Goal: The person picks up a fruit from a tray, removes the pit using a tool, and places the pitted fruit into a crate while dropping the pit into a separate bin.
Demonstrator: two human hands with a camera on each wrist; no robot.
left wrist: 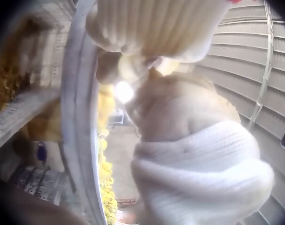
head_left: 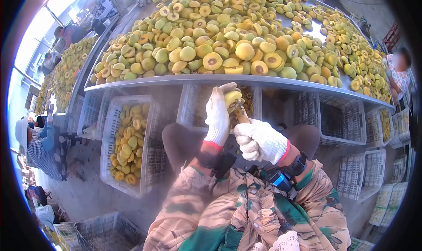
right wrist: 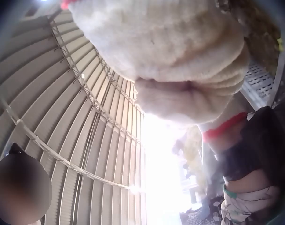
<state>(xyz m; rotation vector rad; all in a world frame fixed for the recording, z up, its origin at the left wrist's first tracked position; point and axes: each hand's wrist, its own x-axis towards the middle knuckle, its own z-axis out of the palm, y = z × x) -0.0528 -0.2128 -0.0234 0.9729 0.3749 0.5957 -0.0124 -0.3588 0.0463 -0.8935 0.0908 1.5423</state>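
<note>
In front of the table edge, my white-gloved left hand (head_left: 217, 114) holds a yellow-green peach (head_left: 231, 98) between thumb and fingers. My right hand (head_left: 260, 141), gloved too, is curled round a wooden-handled tool (head_left: 241, 114) whose upper end meets the peach; its tip is hidden. In the left wrist view the left glove (left wrist: 156, 28) hangs over the right fist (left wrist: 198, 173), with a blurred piece of fruit between them. Folded fingers of the right glove (right wrist: 175, 61) fill the top of the right wrist view. A heap of halved peaches (head_left: 212, 61) covers the metal table beyond.
The table's metal rim (head_left: 176, 78) runs just past the hands. A crate of yellow fruit halves (head_left: 149, 119) stands at the left, another crate (head_left: 188, 106) below the hands. More crates (head_left: 364, 123) stand at the right. Another person (head_left: 44, 150) sits at far left.
</note>
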